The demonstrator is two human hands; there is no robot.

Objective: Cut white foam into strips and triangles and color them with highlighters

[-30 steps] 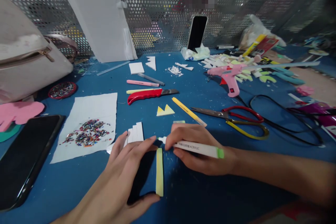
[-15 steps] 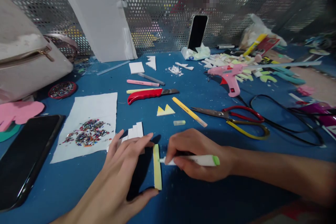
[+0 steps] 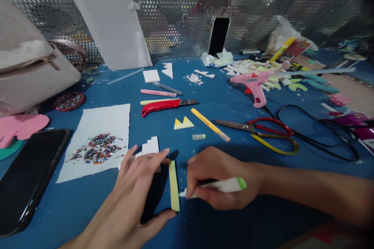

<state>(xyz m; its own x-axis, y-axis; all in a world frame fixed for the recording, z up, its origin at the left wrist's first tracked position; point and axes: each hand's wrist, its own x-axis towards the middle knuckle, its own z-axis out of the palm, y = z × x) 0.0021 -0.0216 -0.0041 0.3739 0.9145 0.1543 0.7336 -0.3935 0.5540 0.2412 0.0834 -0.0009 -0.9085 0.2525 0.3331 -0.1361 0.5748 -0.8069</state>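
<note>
A narrow yellow-green strip (image 3: 174,186) stands between the thumb and fingertip of my left hand (image 3: 137,186), which grips it at its two ends. My right hand (image 3: 219,179) holds a white marker (image 3: 229,185) with a green end, its tip at the strip's right edge. Beyond my left fingers lies a white stepped piece (image 3: 151,146), partly covered by them. A small pale green cap (image 3: 199,137) and a yellow zigzag piece (image 3: 184,123) rest farther back, beside an orange-yellow marker (image 3: 210,124).
A red-handled knife (image 3: 163,106), scissors (image 3: 254,127) and a pink glue gun (image 3: 255,85) lie beyond my hands. On the left are a black phone (image 3: 32,179) and white paper (image 3: 117,124) with colourful bits. A second phone (image 3: 219,37) stands upright at the back.
My right hand has moved slightly toward me, and the marker tip has slid down along the strip to its right edge. My left hand keeps its hold on the strip.
</note>
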